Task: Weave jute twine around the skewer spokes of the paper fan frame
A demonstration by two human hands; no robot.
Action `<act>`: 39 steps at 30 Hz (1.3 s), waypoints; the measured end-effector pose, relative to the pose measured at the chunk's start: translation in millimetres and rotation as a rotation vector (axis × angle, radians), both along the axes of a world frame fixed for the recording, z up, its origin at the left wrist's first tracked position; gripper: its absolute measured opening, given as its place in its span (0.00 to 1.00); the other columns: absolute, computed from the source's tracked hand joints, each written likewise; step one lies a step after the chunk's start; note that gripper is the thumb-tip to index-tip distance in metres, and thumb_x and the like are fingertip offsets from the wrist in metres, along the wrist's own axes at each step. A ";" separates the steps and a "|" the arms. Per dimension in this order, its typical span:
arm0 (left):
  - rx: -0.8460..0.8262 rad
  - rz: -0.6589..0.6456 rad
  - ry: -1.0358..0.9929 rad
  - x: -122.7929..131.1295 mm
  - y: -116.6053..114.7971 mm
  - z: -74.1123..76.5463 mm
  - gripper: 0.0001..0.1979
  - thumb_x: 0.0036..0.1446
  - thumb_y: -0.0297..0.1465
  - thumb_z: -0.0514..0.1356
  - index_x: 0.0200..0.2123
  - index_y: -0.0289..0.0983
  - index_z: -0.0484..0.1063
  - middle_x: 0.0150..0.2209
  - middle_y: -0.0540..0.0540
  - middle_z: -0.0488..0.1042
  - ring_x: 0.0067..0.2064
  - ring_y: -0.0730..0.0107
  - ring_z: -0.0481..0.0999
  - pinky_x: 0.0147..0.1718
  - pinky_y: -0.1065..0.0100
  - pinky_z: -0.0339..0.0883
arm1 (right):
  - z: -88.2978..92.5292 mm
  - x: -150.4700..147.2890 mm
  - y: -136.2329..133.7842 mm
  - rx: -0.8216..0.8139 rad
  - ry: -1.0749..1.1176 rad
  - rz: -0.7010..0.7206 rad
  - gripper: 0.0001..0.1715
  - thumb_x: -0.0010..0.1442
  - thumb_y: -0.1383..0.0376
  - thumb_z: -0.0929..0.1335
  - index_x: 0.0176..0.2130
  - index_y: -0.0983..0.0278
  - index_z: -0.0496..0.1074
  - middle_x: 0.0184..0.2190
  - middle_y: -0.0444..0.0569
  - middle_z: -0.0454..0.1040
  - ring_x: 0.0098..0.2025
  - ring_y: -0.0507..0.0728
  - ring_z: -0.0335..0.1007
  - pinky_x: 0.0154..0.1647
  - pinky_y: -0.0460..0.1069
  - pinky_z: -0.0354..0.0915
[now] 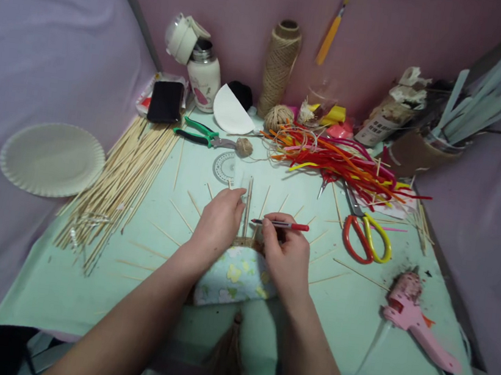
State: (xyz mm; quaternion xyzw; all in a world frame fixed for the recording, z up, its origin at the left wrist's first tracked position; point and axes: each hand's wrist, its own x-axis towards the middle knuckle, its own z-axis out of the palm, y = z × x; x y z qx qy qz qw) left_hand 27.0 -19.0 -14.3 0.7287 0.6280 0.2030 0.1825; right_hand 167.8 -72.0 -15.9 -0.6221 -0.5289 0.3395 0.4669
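Many sticks [181,216] fan around flowered cloth [232,274]; right grip [288,251] clasping pen [300,227]; left grip [221,220] unclear; scissors [360,217], glue gun [415,323] rightward.

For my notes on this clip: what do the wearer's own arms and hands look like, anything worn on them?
Both the left hand and right hand are ungloved. No sleeve covers either visible forearm, and no watch or bracelet shows. Nail details are too small to tell.

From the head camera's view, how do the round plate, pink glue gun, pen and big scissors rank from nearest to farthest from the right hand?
1. Pen: held in the right hand.
2. Big scissors: to its right.
3. Pink glue gun: farther right, lower in view.
4. Round plate: far left.
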 end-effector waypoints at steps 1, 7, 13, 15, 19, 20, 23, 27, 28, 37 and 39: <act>-0.001 0.000 0.001 -0.2 -0.2 0.4 0.17 0.61 0.27 0.53 0.52 0.35 0.72 0.43 0.40 0.77 0.47 0.58 0.75 0.49 0.60 0.68 | 0.0 0.0 0.2 -0.003 0.000 0.002 0.09 0.63 0.60 0.65 0.37 0.62 0.72 0.32 0.46 0.77 0.32 0.54 0.72 0.35 0.48 0.68; -0.015 0.011 0.011 0.1 -0.5 4.3 0.17 0.61 0.26 0.54 0.52 0.34 0.72 0.43 0.39 0.77 0.48 0.57 0.75 0.49 0.59 0.68 | 1.0 -0.8 0.4 -0.010 0.001 0.007 0.10 0.63 0.59 0.65 0.36 0.62 0.72 0.30 0.46 0.77 0.31 0.54 0.72 0.35 0.48 0.67; -0.038 0.003 0.005 0.5 -0.3 5.2 0.17 0.61 0.26 0.54 0.52 0.33 0.72 0.43 0.38 0.77 0.48 0.56 0.75 0.49 0.58 0.68 | -0.7 -2.3 0.1 -0.011 -0.011 0.005 0.10 0.63 0.59 0.65 0.36 0.62 0.72 0.32 0.46 0.77 0.32 0.54 0.73 0.36 0.48 0.67; -0.031 0.004 -0.001 0.1 0.0 3.9 0.16 0.61 0.26 0.54 0.51 0.33 0.72 0.43 0.38 0.77 0.48 0.56 0.75 0.49 0.58 0.68 | -1.3 -3.9 0.1 -0.006 0.001 -0.001 0.10 0.63 0.59 0.65 0.37 0.62 0.72 0.31 0.46 0.77 0.31 0.54 0.72 0.35 0.48 0.67; -0.022 0.010 -0.005 -0.3 0.4 1.4 0.17 0.61 0.26 0.54 0.52 0.34 0.72 0.43 0.39 0.77 0.47 0.57 0.76 0.50 0.59 0.68 | -2.1 -8.1 -0.1 0.014 0.020 -0.023 0.10 0.63 0.59 0.65 0.36 0.62 0.71 0.28 0.44 0.75 0.29 0.53 0.71 0.33 0.47 0.67; -0.025 0.013 -0.001 -0.4 0.3 1.1 0.17 0.61 0.26 0.54 0.52 0.34 0.72 0.43 0.39 0.77 0.47 0.57 0.76 0.50 0.59 0.68 | -2.5 -8.9 -0.2 0.021 0.022 -0.029 0.10 0.63 0.59 0.65 0.36 0.62 0.71 0.28 0.44 0.75 0.28 0.53 0.70 0.33 0.47 0.66; -0.027 0.023 0.016 -0.5 -0.2 0.6 0.17 0.61 0.26 0.54 0.52 0.32 0.72 0.44 0.38 0.77 0.48 0.56 0.76 0.50 0.58 0.68 | -4.1 -10.7 -0.2 0.031 0.025 -0.037 0.10 0.64 0.60 0.65 0.36 0.63 0.71 0.28 0.44 0.75 0.28 0.52 0.70 0.33 0.47 0.66; -0.012 0.019 0.041 -1.0 -1.2 -0.1 0.17 0.62 0.26 0.53 0.53 0.32 0.72 0.45 0.39 0.77 0.48 0.57 0.76 0.49 0.59 0.68 | -5.5 -11.6 0.4 0.024 0.022 -0.031 0.10 0.64 0.59 0.64 0.35 0.63 0.71 0.27 0.44 0.74 0.28 0.52 0.70 0.34 0.47 0.66; -0.009 0.017 0.045 -1.0 -1.4 -0.2 0.17 0.62 0.26 0.53 0.53 0.32 0.72 0.45 0.39 0.77 0.49 0.57 0.76 0.49 0.59 0.69 | -5.6 -11.8 0.6 0.026 0.020 -0.033 0.11 0.64 0.59 0.64 0.35 0.63 0.71 0.27 0.44 0.74 0.28 0.52 0.70 0.34 0.47 0.66; -0.017 0.019 0.051 -0.4 -1.6 0.3 0.17 0.62 0.26 0.54 0.53 0.32 0.72 0.45 0.39 0.77 0.49 0.58 0.76 0.50 0.60 0.68 | -4.8 -12.9 1.5 0.035 -0.002 -0.037 0.12 0.64 0.59 0.64 0.34 0.63 0.71 0.28 0.45 0.75 0.29 0.53 0.71 0.34 0.47 0.66; -0.018 0.013 0.048 -0.6 -1.4 0.1 0.17 0.62 0.26 0.53 0.53 0.31 0.72 0.45 0.39 0.77 0.49 0.58 0.76 0.50 0.59 0.68 | -5.0 -12.8 1.7 0.031 -0.010 -0.035 0.12 0.64 0.59 0.64 0.34 0.63 0.71 0.28 0.45 0.75 0.29 0.53 0.71 0.34 0.47 0.66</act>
